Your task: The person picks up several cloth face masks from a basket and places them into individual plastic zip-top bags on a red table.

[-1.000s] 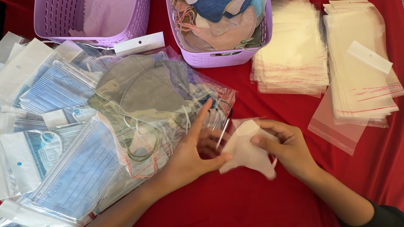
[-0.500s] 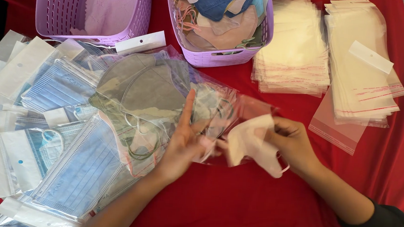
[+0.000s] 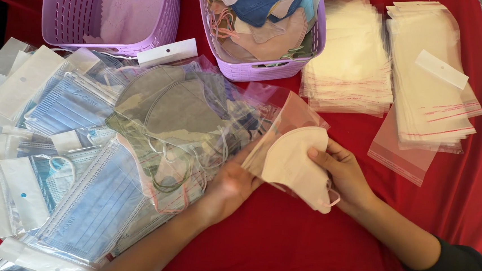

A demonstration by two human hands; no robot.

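A red cloth (image 3: 278, 251) covers the tabletop in front of me. The big heap of bagged masks (image 3: 109, 160) sprawls across its left half — blue pleated ones and grey folded ones in clear sleeves. Behind it stand two lilac baskets: the left basket (image 3: 111, 10) holds little, the right basket (image 3: 259, 29) is full of loose masks. Right of that lie two stacks of empty clear bags (image 3: 392, 72).

My right hand (image 3: 343, 176) pinches a pale folded mask (image 3: 295, 162), its nose end just inside the mouth of a clear bag (image 3: 290, 113) between the heap and the stacks. My left hand (image 3: 232, 186) has its fingers closed on the bag's lower edge, just beside the heap.

The ear loop (image 3: 332, 199) dangles free at the mask's lower corner — I judge it could snag on the bag's lip and bunch the mask. The thin film could also slip from my left fingers.
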